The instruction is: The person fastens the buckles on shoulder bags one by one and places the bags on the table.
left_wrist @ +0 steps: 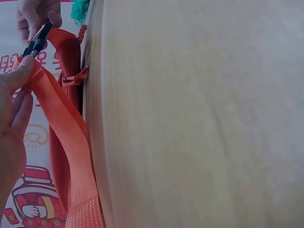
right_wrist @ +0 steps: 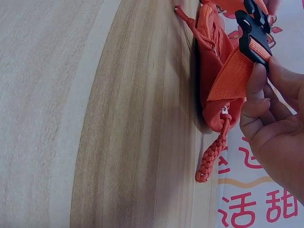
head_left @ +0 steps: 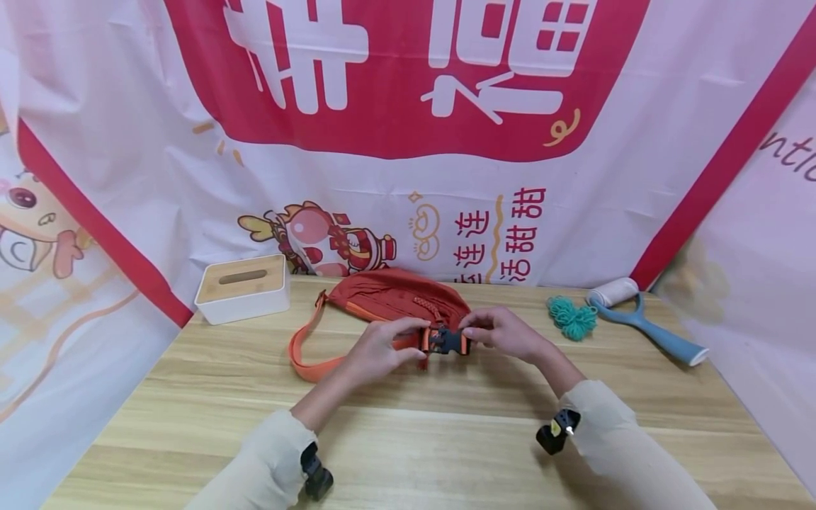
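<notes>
A red waist bag [head_left: 395, 292] lies on the table with its orange strap [head_left: 304, 358] looped out to the left. My left hand [head_left: 377, 350] pinches the strap end at the pronged buckle half [head_left: 436, 340] between thumb and fingers. On the other side, my right hand [head_left: 508, 336] pinches the black socket half [head_left: 451, 342] where its webbing [right_wrist: 232, 76] attaches. Both halves are held up in line in front of the bag, their ends meeting; how far the prongs sit inside cannot be told. In the left wrist view the strap [left_wrist: 71, 142] hangs from my left hand [left_wrist: 12, 123].
A white tissue box [head_left: 245, 304] with a wooden lid stands at the back left. Back right are teal yarn [head_left: 572, 317], a white roll [head_left: 615, 291] and a blue-handled tool [head_left: 666, 338]. A printed cloth [head_left: 382, 177] hangs behind the table [head_left: 408, 453].
</notes>
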Tool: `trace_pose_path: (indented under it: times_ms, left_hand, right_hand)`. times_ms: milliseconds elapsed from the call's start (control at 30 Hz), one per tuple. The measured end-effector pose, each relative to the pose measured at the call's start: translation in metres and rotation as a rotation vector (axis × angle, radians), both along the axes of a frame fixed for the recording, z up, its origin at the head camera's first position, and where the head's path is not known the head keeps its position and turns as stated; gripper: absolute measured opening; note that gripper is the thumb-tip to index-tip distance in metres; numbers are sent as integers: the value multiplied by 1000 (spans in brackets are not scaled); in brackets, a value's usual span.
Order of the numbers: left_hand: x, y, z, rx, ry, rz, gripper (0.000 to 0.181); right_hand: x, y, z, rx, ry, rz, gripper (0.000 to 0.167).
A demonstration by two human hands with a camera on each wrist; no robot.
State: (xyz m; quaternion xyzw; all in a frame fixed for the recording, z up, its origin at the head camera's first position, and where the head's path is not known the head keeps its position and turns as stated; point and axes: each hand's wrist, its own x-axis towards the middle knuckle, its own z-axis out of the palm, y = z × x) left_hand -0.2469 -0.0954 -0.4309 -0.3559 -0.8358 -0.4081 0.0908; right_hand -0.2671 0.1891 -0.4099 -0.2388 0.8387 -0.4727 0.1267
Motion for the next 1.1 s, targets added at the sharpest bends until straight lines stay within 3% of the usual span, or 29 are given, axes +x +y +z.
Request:
trace_pose_path:
  times_ms: [833,1100]
  left_hand:
    - [-1,3,-4,-22,-6,19,50]
    - [-1,7,-5,-26,1,12,52]
  right_hand:
    - [0,1,-1,-28,-17,22,18]
    - [1,1,-1,-77,-78,33,19]
